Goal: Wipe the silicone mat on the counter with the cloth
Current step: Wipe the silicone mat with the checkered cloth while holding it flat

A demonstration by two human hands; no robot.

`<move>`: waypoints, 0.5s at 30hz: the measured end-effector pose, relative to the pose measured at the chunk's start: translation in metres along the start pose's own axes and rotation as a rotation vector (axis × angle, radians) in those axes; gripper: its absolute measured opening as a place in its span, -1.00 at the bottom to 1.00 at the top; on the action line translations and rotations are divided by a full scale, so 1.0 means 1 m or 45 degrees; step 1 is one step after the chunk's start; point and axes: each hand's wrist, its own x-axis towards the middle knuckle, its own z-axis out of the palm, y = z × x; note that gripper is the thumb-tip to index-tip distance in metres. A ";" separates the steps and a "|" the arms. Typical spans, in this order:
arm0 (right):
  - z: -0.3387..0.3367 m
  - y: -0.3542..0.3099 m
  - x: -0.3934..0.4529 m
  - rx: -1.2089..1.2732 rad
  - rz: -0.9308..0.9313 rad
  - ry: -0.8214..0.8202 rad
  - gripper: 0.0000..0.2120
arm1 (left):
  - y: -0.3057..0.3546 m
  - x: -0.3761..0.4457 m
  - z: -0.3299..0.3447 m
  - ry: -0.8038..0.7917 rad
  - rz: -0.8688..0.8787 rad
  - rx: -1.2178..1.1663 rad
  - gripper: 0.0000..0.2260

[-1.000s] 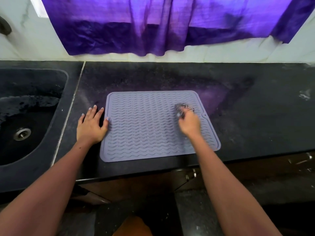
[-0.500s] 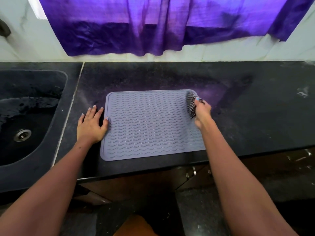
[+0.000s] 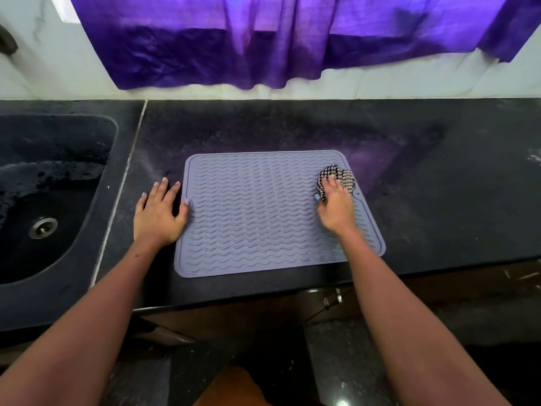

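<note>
Silicone mat [image 3: 257, 212] flat on counter [image 3: 439, 200]; our R hand [image 3: 336, 210], fingers bunching cloth [image 3: 336, 178], has slid back inward from far-right edge w/ wiping ongoing; L hand [image 3: 158, 215] flat, pinning left edge.

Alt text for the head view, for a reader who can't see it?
A right hand presses a checked cloth on a grey silicone mat on a dark counter; the left hand rests flat at its left edge.

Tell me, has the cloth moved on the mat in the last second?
Yes. The cloth went from inside the mat out to its far right edge, and now sits at the far right corner under the right hand.
</note>
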 end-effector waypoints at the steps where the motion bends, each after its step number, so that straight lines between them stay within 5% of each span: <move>1: -0.005 0.001 0.003 0.160 0.021 -0.031 -0.47 | 0.000 0.000 0.000 0.001 -0.002 0.000 -0.34; 4: -0.032 -0.002 0.008 1.046 0.348 0.036 -0.64 | -0.001 0.000 0.000 -0.002 0.003 -0.001 -0.34; 6: -0.052 -0.001 0.011 1.420 0.547 0.302 -0.70 | -0.001 0.000 -0.001 -0.002 0.010 -0.007 -0.34; 9: -0.064 -0.005 -0.006 0.938 0.430 0.474 -0.66 | -0.002 0.000 0.000 0.007 0.004 -0.008 -0.35; 15: -0.003 0.004 -0.035 -0.019 0.020 0.097 -0.44 | -0.001 0.001 0.001 0.008 0.004 -0.022 -0.35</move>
